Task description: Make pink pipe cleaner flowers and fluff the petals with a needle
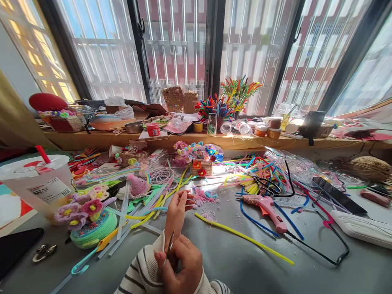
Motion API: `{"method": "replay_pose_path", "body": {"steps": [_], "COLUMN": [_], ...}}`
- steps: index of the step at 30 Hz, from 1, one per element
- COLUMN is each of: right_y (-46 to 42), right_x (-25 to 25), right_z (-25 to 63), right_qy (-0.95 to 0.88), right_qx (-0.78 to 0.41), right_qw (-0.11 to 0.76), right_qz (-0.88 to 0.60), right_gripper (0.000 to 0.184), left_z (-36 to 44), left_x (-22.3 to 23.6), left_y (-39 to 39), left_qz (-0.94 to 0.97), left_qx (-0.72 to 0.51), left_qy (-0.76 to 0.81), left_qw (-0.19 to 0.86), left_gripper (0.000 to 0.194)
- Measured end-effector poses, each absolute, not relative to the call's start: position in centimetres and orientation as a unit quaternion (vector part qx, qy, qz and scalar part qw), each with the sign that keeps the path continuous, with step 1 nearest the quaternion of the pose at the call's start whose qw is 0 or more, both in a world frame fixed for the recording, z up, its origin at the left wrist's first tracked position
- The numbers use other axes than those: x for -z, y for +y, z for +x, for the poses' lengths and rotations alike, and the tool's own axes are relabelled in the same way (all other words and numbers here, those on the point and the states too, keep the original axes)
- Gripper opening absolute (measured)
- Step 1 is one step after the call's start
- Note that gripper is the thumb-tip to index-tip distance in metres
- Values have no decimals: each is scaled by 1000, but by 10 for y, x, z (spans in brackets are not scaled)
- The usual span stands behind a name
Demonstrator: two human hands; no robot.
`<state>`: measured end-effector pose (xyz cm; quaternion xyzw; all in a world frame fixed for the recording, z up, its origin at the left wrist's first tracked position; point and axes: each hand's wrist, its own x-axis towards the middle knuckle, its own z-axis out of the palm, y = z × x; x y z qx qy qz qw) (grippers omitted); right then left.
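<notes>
My left hand (177, 210) is raised over the middle of the table, its fingers loosely bent and apart, with nothing visible in them. Just beyond it lies a pile of pink and blue fluffy clippings (205, 197). Closer to me, my right hand (185, 263) is closed beside the left cuff (153, 261). Between its fingers a thin, curved, dark metal piece (170, 245) sticks up; its lower part is hidden, so its kind is unclear. A yellow pipe cleaner (245, 234) lies to the right of both hands.
A pink glue gun (265, 206) and black-handled scissors (266, 185) lie on the right, near a black cord. At left stand a drink cup (39, 183) and a green crocheted piece with flowers (93, 228). Behind is a flower-decorated box (202, 167); jars line the sill (190, 143).
</notes>
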<state>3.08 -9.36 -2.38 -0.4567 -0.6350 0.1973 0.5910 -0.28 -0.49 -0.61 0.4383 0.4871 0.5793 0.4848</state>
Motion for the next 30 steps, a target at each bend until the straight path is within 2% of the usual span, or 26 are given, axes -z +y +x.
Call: {"method": "replay_pose_path", "body": {"steps": [3, 9, 14, 18, 21, 30], "right_y": [-94, -87, -87, -97, -103, -85], "right_x": [22, 2, 6, 20, 24, -1], "right_z": [19, 13, 1, -4, -2, 11], "right_qy": [-596, -581, -590, -592, -592, -604], "right_qx": [-173, -183, -224, -269, -279, -225], "right_qw": [612, 645, 646, 636, 631, 623], "right_qz": [-491, -461, -429, -416, -416, -444], "right_gripper": [30, 23, 27, 33, 32, 26], "left_z": [-2, 4, 0, -3, 0, 11], "left_x": [8, 11, 1, -8, -9, 4], "left_y": [-2, -1, -2, -2, -3, -6], "left_qz": [441, 470, 345, 299, 292, 408], "left_qx": [-589, -611, -608, -646, -626, -609], "left_qy": [496, 509, 473, 397, 387, 459], "left_qw": [460, 383, 536, 580, 611, 503], "left_gripper": [22, 21, 21, 18, 17, 16]}}
